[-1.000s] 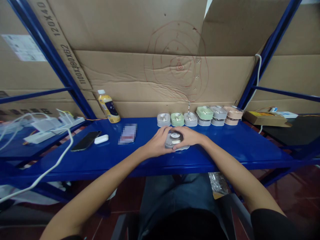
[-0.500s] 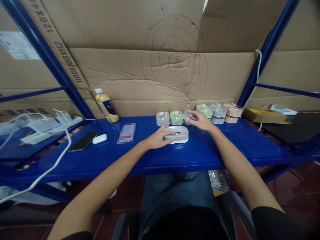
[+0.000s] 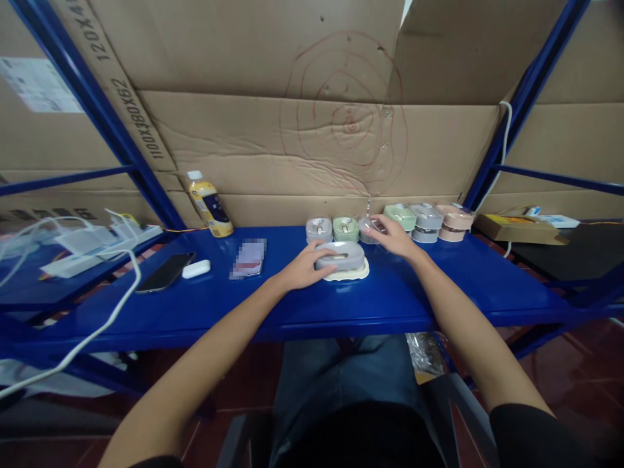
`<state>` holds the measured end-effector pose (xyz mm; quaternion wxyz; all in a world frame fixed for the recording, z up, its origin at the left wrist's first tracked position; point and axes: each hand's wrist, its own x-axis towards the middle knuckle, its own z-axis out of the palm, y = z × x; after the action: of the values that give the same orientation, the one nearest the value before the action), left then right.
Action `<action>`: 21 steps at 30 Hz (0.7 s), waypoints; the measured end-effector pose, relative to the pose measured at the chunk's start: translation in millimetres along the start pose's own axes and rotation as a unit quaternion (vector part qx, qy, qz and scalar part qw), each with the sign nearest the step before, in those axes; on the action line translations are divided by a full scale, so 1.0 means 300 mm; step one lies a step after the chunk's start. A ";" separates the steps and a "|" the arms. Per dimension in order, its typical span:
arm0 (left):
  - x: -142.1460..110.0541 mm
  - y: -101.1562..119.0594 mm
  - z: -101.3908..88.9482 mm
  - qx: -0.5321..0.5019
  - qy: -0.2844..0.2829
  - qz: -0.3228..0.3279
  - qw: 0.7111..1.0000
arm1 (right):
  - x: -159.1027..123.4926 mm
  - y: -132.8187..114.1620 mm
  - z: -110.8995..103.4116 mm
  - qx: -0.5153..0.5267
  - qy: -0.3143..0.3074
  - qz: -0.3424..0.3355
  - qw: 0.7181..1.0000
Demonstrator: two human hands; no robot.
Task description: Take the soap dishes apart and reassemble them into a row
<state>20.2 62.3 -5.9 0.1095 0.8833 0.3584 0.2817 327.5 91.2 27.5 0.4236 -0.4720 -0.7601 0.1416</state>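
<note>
Since 1 s ago, R hand moved from grey container to rear-row box. Blue table: container sits front-ctr, partly over pale mat, L hand gripping its L end. R grip unconfirmed. Risk: container may slip off mat if L hold slackens.

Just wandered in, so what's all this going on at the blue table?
A person sits at the blue table. Their left hand grips one end of a grey oval case over a cream wavy-edged piece. Their right hand reaches to a grey box in the back row; whether it grips the box or something on top is unclear. Left of that box stand a green box and another grey one; stacked boxes stand to its right.
</note>
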 end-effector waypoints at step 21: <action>0.032 0.007 0.075 -0.108 0.006 -0.033 0.994 | -0.038 -0.075 0.140 -0.068 -0.213 -0.172 0.959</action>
<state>39.9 67.6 -19.4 0.2111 0.8523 0.3552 0.3206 283.6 77.9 10.2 0.2370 -0.3205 -0.9103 0.1121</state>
